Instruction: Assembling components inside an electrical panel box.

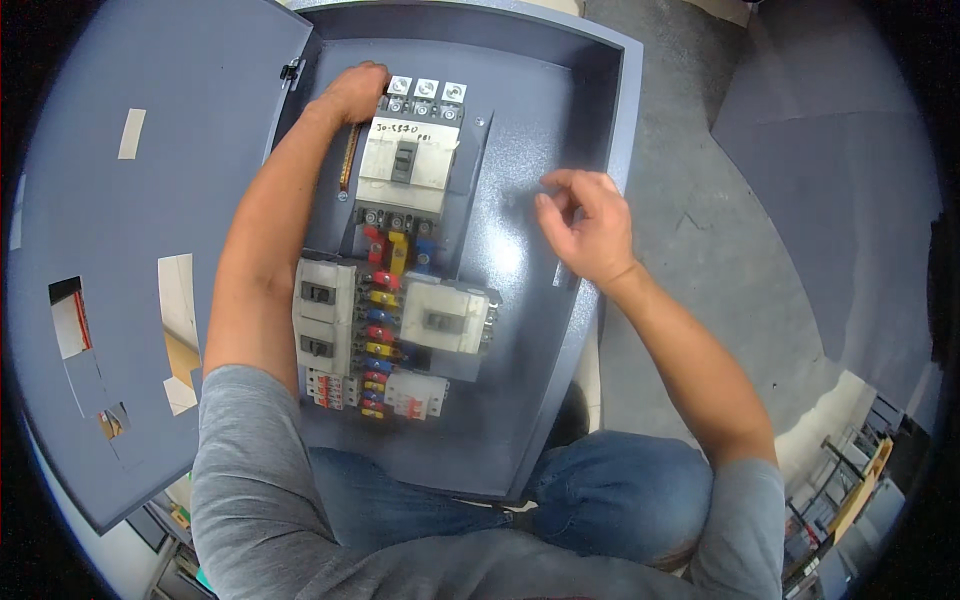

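My left hand [358, 93] reaches to the upper left corner of a large white moulded-case circuit breaker [405, 160]. Its fingers are bent, and the tips are hidden beside the terminals, so what they hold, if anything, does not show. Just below this hand runs a narrow copper-coloured bar [349, 158]. My right hand [590, 225] hovers over the right side of the grey metal enclosure [632, 110], away from the breakers. Its fingers are loosely curled, with thumb and forefinger apart and nothing visible between them.
Below the large breaker sit red, yellow and blue busbar pieces [382, 315], flanked by smaller breakers [445, 315]. The grey door [130, 230], with cut-outs and tape, stands swung out to the left. Another grey panel [840, 170] lies at right on the concrete floor [690, 230].
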Demonstrator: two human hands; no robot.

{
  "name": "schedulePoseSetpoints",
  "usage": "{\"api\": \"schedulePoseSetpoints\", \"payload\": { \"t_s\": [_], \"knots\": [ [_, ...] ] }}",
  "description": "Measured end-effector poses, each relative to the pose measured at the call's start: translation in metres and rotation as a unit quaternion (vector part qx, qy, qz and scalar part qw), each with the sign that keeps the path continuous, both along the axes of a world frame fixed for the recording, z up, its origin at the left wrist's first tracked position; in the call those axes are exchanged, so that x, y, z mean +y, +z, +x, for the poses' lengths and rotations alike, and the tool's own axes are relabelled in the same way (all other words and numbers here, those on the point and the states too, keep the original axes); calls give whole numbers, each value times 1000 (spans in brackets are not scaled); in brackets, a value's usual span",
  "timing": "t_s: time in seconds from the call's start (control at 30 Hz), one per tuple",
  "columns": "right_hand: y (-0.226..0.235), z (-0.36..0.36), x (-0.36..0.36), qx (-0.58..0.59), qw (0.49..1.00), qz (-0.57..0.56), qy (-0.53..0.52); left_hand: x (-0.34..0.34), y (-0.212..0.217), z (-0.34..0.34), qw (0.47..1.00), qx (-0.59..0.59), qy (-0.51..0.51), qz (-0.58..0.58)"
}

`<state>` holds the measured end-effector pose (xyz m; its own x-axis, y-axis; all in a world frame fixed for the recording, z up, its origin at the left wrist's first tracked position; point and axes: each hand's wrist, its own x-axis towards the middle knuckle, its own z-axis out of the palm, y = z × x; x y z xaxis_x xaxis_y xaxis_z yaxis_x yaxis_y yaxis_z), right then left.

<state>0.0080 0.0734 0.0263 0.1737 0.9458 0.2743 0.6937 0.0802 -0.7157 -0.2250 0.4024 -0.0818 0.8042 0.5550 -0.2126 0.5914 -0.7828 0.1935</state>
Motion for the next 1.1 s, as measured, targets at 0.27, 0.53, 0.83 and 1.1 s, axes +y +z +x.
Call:
{"api": "schedulePoseSetpoints", "payload": {
  "t_s": [0.27, 0.53, 0.83, 1.1],
  "knots": [
    [-2, 0, 1, -1, 1000, 6, 4, 0, 4, 8, 1000, 0, -4, -25],
    [-2, -3, -7, -2, 1000, -6, -7, -13, 4, 7, 996, 58, 33, -59],
    [2, -2, -1, 10, 999, 15, 37, -61, 84, -26, 958, -196, 191, 91],
    [11, 128, -163, -59, 972, -106, -200, -238, 215, -62, 986, -155, 66, -6]
  ]
}}
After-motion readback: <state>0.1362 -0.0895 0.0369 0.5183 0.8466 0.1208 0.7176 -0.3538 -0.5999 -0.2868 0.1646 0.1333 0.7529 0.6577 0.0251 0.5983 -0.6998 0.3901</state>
